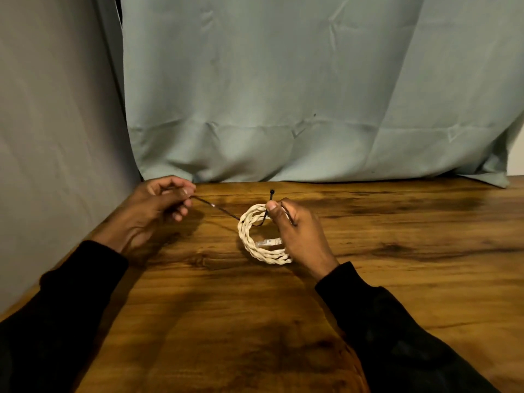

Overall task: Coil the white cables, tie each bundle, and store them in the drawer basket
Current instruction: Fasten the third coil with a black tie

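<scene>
Right hand [295, 231] grasps coiled white cable [256, 245] at far rim, thumb pinning black zip tie [224, 211] against strands; tie head stands up just above thumb. Left hand [158, 205] pinches tie's tail, drawn taut to left.

Judgement: tying step. Keep thumb clamped on coil, pull tail straight and steady so loop closes without spreading turns.

Cable: cream, twisted, 1 compact ring of several turns; clear plug lies inside ring. Held above wooden table [397, 251]. Drawer basket not in view.

white cable [256, 245], black tie [224, 210], brown table [226, 321]
</scene>
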